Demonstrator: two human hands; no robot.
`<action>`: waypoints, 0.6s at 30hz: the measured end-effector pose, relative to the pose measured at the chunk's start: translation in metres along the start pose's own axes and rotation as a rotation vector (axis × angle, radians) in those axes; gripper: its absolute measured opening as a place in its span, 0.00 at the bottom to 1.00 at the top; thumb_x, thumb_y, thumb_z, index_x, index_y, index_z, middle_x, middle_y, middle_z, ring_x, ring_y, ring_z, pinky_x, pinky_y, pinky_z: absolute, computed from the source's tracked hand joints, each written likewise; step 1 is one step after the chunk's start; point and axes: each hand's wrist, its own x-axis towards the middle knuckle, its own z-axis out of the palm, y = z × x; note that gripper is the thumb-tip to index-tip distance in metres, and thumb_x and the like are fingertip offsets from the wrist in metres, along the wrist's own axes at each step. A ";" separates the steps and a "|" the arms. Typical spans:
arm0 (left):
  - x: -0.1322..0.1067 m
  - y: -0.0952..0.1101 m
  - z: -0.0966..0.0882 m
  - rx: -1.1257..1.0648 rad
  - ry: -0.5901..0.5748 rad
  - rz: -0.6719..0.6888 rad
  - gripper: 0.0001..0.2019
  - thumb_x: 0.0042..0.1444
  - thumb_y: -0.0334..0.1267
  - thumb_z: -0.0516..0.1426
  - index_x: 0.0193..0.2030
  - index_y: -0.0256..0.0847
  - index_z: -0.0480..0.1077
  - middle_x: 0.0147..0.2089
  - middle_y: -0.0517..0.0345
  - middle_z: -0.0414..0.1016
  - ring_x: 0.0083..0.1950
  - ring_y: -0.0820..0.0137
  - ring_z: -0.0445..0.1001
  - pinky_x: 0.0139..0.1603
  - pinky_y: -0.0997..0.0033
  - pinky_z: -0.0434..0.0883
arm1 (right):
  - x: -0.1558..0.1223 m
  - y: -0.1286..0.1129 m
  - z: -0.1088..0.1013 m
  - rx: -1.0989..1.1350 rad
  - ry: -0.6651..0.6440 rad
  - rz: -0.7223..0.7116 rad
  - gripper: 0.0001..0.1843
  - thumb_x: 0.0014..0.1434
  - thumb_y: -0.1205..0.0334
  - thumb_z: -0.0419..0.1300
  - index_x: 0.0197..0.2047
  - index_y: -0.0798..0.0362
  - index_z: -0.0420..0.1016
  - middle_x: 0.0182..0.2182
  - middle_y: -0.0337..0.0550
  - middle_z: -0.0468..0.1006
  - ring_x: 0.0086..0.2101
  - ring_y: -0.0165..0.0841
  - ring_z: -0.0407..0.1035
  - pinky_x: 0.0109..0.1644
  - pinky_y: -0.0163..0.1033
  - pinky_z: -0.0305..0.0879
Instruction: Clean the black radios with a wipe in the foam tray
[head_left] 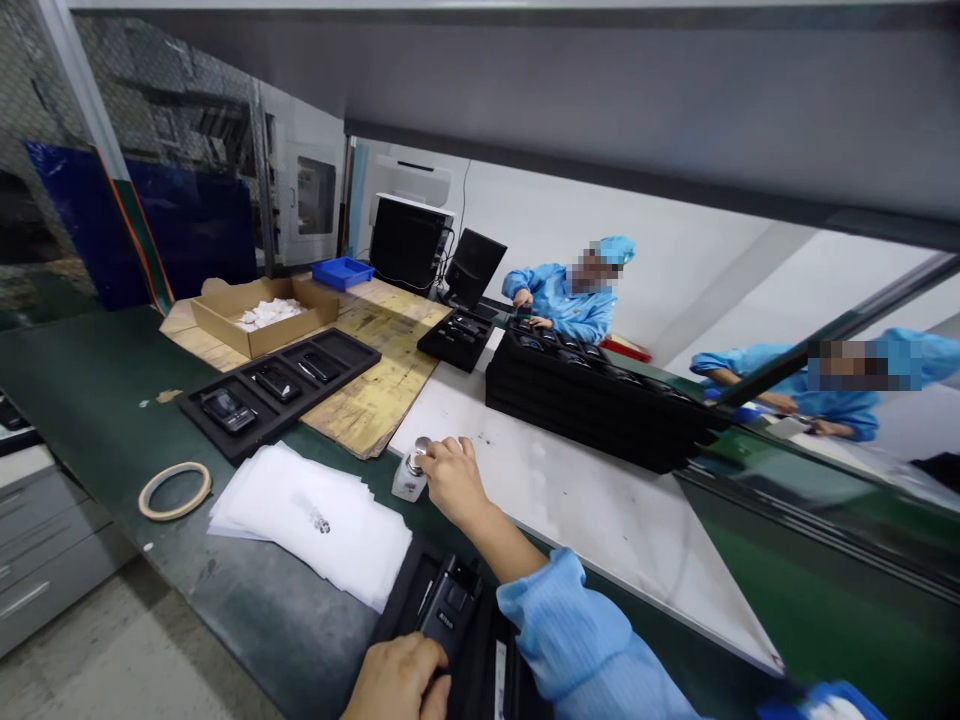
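My right hand [450,480] reaches forward from a blue sleeve, and its curled fingers rest on the metal top of a small white dispenser bottle [409,478]. The bottle stands at the edge of a white board [600,510]. At the bottom edge my left hand [397,685] is closed on the near end of a black handheld device [450,610]. The device lies in a black foam tray [409,600] on the green bench [97,390].
A pile of white sheets [315,520] and a tape ring [175,490] lie to the left. Beyond are a black tray with devices [277,385], a cardboard box [259,315], a blue bin [343,272] and stacked black trays [600,400]. Two co-workers in blue [562,300] [817,385] work behind.
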 end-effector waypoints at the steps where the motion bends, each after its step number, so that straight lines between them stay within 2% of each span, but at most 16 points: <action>1: 0.000 0.000 -0.001 -0.001 0.002 0.000 0.11 0.49 0.28 0.57 0.39 0.44 0.72 0.33 0.57 0.79 0.31 0.64 0.80 0.31 0.70 0.69 | 0.000 0.000 0.001 -0.007 0.000 -0.007 0.18 0.64 0.71 0.53 0.47 0.46 0.81 0.46 0.49 0.78 0.47 0.43 0.63 0.61 0.55 0.47; 6: 0.001 0.006 -0.007 -0.024 0.000 -0.015 0.10 0.51 0.29 0.56 0.40 0.44 0.73 0.33 0.56 0.79 0.32 0.64 0.79 0.32 0.69 0.69 | 0.005 -0.003 0.004 0.028 0.031 -0.028 0.18 0.62 0.73 0.53 0.43 0.47 0.82 0.46 0.49 0.78 0.47 0.43 0.63 0.63 0.61 0.43; 11: 0.000 0.016 -0.020 -0.153 0.028 -0.106 0.08 0.58 0.31 0.54 0.41 0.43 0.72 0.34 0.57 0.77 0.32 0.67 0.77 0.34 0.69 0.69 | -0.004 0.006 -0.011 0.163 0.125 0.053 0.18 0.62 0.73 0.54 0.44 0.46 0.83 0.43 0.48 0.79 0.46 0.43 0.64 0.65 0.62 0.44; 13: 0.002 0.019 -0.027 -0.222 0.033 -0.167 0.08 0.62 0.33 0.52 0.42 0.43 0.72 0.33 0.57 0.76 0.33 0.68 0.76 0.36 0.70 0.69 | -0.025 0.019 -0.018 0.235 0.191 0.135 0.18 0.64 0.70 0.54 0.48 0.46 0.83 0.42 0.48 0.79 0.46 0.43 0.65 0.63 0.59 0.49; 15: 0.008 0.023 -0.035 -0.222 0.033 -0.217 0.08 0.64 0.35 0.52 0.44 0.42 0.72 0.35 0.56 0.76 0.35 0.67 0.76 0.38 0.69 0.70 | -0.059 0.032 -0.024 0.313 0.252 0.204 0.18 0.65 0.68 0.53 0.49 0.46 0.82 0.42 0.48 0.79 0.46 0.42 0.66 0.60 0.53 0.57; 18: 0.032 0.037 -0.043 0.023 0.036 -0.235 0.15 0.63 0.37 0.55 0.55 0.39 0.71 0.44 0.50 0.75 0.43 0.61 0.77 0.41 0.65 0.72 | -0.122 0.043 -0.023 0.410 0.310 0.264 0.18 0.66 0.65 0.52 0.48 0.47 0.83 0.39 0.47 0.79 0.43 0.39 0.69 0.51 0.46 0.66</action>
